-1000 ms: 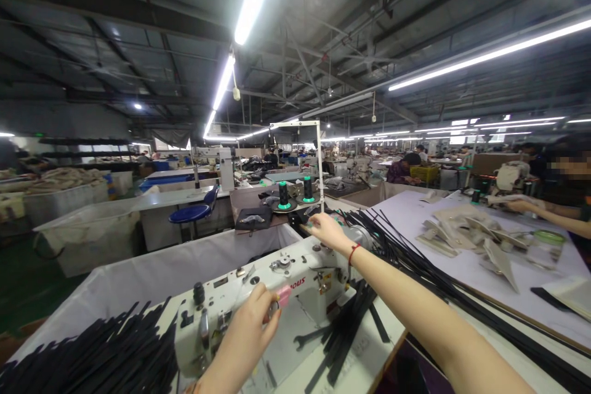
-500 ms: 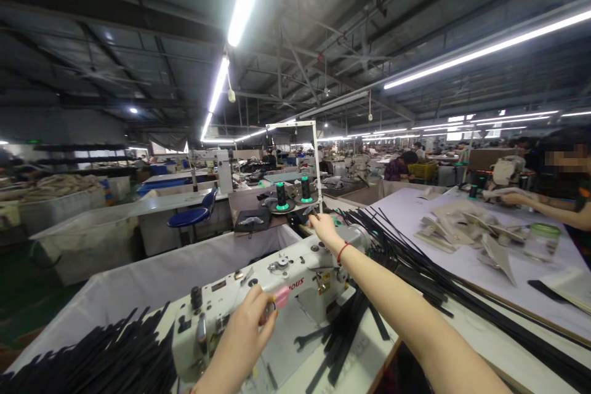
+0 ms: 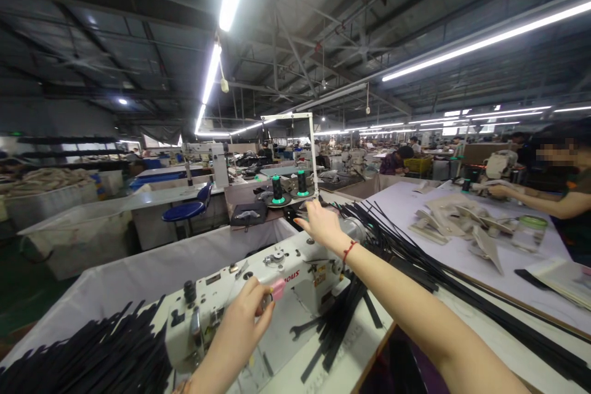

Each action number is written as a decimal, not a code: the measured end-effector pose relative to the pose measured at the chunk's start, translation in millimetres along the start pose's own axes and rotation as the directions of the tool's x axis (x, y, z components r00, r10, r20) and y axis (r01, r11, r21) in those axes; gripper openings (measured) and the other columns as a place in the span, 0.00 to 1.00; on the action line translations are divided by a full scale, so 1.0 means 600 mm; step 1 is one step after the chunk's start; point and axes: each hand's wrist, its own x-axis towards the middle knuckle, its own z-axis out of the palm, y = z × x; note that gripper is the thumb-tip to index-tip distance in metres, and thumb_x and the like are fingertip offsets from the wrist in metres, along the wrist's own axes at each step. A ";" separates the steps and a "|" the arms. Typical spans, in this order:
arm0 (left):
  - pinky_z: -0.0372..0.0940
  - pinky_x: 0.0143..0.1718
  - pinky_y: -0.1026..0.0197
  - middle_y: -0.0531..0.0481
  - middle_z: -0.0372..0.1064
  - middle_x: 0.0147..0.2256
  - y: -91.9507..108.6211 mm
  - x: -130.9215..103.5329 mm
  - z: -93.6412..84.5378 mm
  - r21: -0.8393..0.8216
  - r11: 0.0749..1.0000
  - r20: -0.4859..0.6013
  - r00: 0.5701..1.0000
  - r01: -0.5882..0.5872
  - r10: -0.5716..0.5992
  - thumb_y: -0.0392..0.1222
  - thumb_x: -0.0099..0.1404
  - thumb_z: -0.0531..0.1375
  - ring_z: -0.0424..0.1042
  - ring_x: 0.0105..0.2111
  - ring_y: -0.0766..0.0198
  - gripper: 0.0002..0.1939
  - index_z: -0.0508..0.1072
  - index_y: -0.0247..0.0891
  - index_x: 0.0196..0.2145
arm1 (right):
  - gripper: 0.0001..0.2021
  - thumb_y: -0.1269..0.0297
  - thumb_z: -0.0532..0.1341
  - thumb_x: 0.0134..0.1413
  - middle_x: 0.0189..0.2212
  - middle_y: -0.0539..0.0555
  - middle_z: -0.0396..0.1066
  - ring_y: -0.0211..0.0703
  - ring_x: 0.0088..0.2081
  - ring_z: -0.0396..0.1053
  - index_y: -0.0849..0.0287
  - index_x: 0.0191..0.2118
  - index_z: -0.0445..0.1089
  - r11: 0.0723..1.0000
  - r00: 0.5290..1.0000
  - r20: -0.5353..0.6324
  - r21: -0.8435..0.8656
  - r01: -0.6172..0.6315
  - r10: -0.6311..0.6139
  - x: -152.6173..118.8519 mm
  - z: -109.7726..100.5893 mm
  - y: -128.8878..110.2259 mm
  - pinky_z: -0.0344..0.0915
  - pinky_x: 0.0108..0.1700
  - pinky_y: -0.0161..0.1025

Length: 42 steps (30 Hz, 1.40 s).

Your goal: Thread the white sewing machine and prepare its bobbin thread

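A white sewing machine [image 3: 295,286] with red lettering stands in front of me. My left hand [image 3: 247,317] is at its front side, fingers closed round a small round metal part, with a pink piece [image 3: 278,288] beside the fingertips. My right hand [image 3: 321,223], with a red string on the wrist, is over the machine's top rear; thumb and fingers are apart, and nothing shows between them. Two black thread cones [image 3: 277,189] on green bases stand behind it.
Black strips [image 3: 92,351] are heaped at the left, and more [image 3: 415,252] run along the right. A wrench [image 3: 305,327] lies under the machine arm. At the right, a person works by a table [image 3: 429,197] with beige pieces and a jar [image 3: 529,233].
The fingers of my right hand have opened and lifted slightly. My left hand keeps its hold by the pink piece. The whole view has shifted a little.
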 end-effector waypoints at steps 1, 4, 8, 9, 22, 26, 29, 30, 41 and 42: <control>0.65 0.32 0.60 0.50 0.61 0.34 0.000 0.002 -0.002 -0.023 1.000 -0.016 1.000 0.004 -0.004 0.40 0.68 0.52 0.68 0.28 0.64 0.08 0.70 0.39 0.39 | 0.21 0.48 0.56 0.63 0.48 0.64 0.72 0.52 0.44 0.74 0.59 0.52 0.64 0.999 1.000 0.019 -0.024 0.024 -0.024 -0.021 -0.001 -0.003 0.64 0.40 0.40; 0.65 0.32 0.60 0.50 0.60 0.32 0.002 0.009 -0.008 -0.087 0.996 -0.067 0.997 0.038 -0.044 0.42 0.67 0.54 0.68 0.28 0.63 0.08 0.72 0.38 0.38 | 0.16 0.50 0.54 0.66 0.36 0.58 0.76 0.50 0.38 0.75 0.58 0.45 0.68 0.990 0.989 0.093 -0.063 0.123 -0.117 -0.087 0.006 -0.009 0.64 0.37 0.38; 0.66 0.32 0.60 0.49 0.63 0.33 0.006 0.019 -0.014 -0.222 0.967 -0.085 0.986 0.124 -0.146 0.45 0.66 0.56 0.69 0.30 0.62 0.10 0.72 0.37 0.37 | 0.12 0.52 0.58 0.63 0.35 0.55 0.76 0.48 0.38 0.74 0.56 0.40 0.69 0.972 0.965 0.154 -0.069 0.224 -0.212 -0.151 0.025 -0.003 0.63 0.35 0.37; 0.66 0.32 0.60 0.49 0.63 0.34 0.008 0.021 -0.014 -0.258 0.956 -0.077 0.983 0.142 -0.167 0.46 0.65 0.56 0.69 0.31 0.62 0.10 0.72 0.37 0.37 | 0.12 0.53 0.59 0.63 0.35 0.55 0.76 0.48 0.38 0.74 0.56 0.41 0.69 0.970 0.963 0.156 -0.067 0.232 -0.219 -0.159 0.030 0.000 0.63 0.35 0.37; 0.65 0.29 0.64 0.50 0.63 0.34 0.019 0.022 -0.012 -0.282 0.940 -0.116 0.966 0.190 -0.230 0.44 0.63 0.57 0.68 0.30 0.64 0.09 0.73 0.37 0.36 | 0.09 0.57 0.57 0.65 0.36 0.54 0.75 0.47 0.38 0.73 0.56 0.42 0.69 0.964 0.957 0.120 0.024 0.265 -0.266 -0.144 0.083 -0.031 0.61 0.34 0.38; 0.64 0.27 0.65 0.50 0.63 0.32 0.021 0.026 -0.008 -0.275 0.945 -0.127 0.967 0.179 -0.220 0.43 0.62 0.58 0.67 0.28 0.65 0.08 0.74 0.36 0.35 | 0.09 0.58 0.56 0.66 0.38 0.55 0.75 0.47 0.39 0.72 0.57 0.42 0.69 0.968 0.962 0.103 0.043 0.249 -0.252 -0.126 0.090 -0.048 0.61 0.34 0.37; 0.64 0.27 0.65 0.50 0.63 0.33 0.025 0.026 -0.005 -0.296 0.941 -0.114 0.972 0.165 -0.206 0.42 0.62 0.58 0.67 0.28 0.65 0.08 0.74 0.36 0.35 | 0.10 0.58 0.55 0.66 0.36 0.56 0.76 0.47 0.37 0.72 0.58 0.39 0.69 0.970 0.965 0.106 0.061 0.235 -0.240 -0.111 0.091 -0.059 0.59 0.32 0.37; 0.64 0.28 0.65 0.50 0.63 0.33 0.026 0.025 -0.006 -0.299 0.940 -0.106 0.974 0.162 -0.202 0.41 0.62 0.58 0.67 0.28 0.66 0.07 0.74 0.37 0.35 | 0.10 0.58 0.56 0.66 0.35 0.56 0.76 0.47 0.36 0.72 0.58 0.37 0.69 0.971 0.966 0.109 0.073 0.229 -0.236 -0.110 0.089 -0.061 0.59 0.32 0.37; 0.70 0.34 0.63 0.50 0.63 0.36 0.029 -0.055 -0.035 -0.339 0.920 0.067 0.981 0.196 -0.184 0.38 0.64 0.57 0.68 0.34 0.64 0.11 0.70 0.40 0.45 | 0.16 0.55 0.57 0.64 0.48 0.56 0.73 0.48 0.45 0.72 0.50 0.55 0.65 0.595 0.991 0.120 0.802 -0.058 -0.065 -0.264 0.026 -0.084 0.69 0.43 0.42; 0.70 0.34 0.64 0.50 0.63 0.36 0.030 -0.065 -0.036 -0.349 0.914 0.078 0.979 0.206 -0.190 0.38 0.64 0.57 0.68 0.34 0.65 0.12 0.69 0.40 0.45 | 0.16 0.56 0.56 0.65 0.51 0.56 0.72 0.49 0.49 0.71 0.48 0.56 0.66 0.546 0.983 0.152 0.835 -0.072 -0.102 -0.279 0.028 -0.095 0.69 0.45 0.43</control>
